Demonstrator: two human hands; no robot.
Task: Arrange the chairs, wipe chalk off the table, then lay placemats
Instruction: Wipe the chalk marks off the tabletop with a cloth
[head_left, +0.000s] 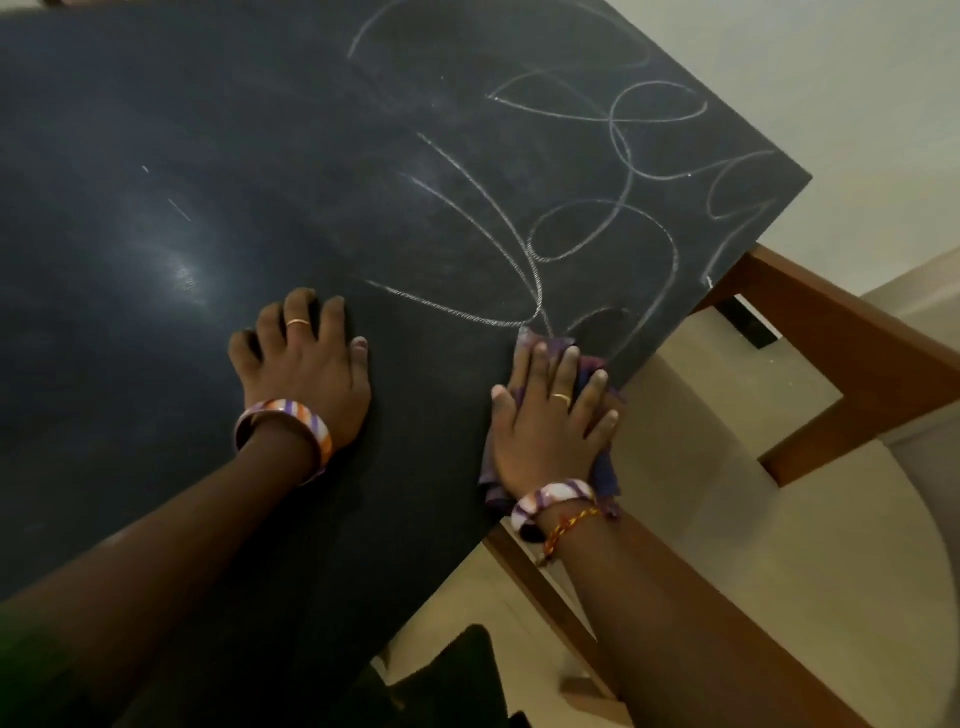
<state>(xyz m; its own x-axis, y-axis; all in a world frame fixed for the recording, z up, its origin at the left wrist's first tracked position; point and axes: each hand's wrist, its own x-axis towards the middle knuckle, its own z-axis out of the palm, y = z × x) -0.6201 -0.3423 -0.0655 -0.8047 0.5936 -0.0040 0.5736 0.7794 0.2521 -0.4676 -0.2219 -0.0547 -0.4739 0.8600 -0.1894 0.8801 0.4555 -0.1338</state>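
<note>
under right hand (550, 415): purple cloth (605, 467)

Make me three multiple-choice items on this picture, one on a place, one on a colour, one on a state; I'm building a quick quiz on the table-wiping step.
1. Where does the cloth lie?
A. At the table's right edge, under the right hand
B. On the chair seat
C. Under the left hand

2. What colour is the cloth?
A. Yellow
B. Purple
C. White

3. How does the left hand lie?
A. Closed in a fist
B. Pinching a piece of chalk
C. Flat on the table, fingers spread

Answers:
1 A: the right hand presses the cloth flat near the edge of the table, just below the chalk marks.
2 B: the folds that show around the hand are purple.
3 C: the left hand rests palm down on the dark tabletop and holds nothing.
</note>
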